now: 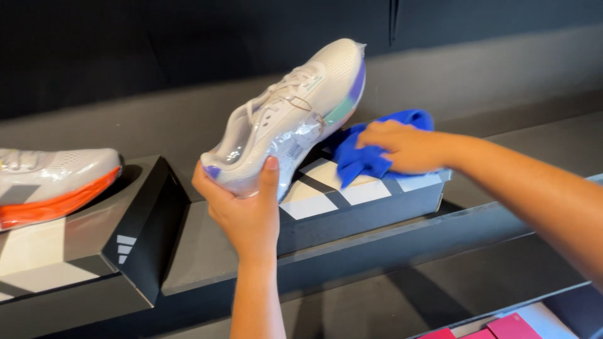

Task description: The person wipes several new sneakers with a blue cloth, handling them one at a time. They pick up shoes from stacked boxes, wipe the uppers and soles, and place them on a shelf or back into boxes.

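Left hand (242,210) grips the wrapped shoe (292,113) by its heel, tilted up off the box (364,194), baring the lid so the right hand (402,147) can press the cloth (370,157) there.

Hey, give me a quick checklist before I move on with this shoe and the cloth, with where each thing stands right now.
1. Left hand grips the wrapped white shoe at the toe: ok.
2. Shoe lifted off the black box, heel tilted up: ok.
3. Right hand presses the blue cloth on the box lid: ok.
4. Box lid wiped clean: cannot tell.
5. Plastic wrap on shoe intact: cannot tell.
6. Neighbouring orange-soled shoe sits on its own box, apart: ok.
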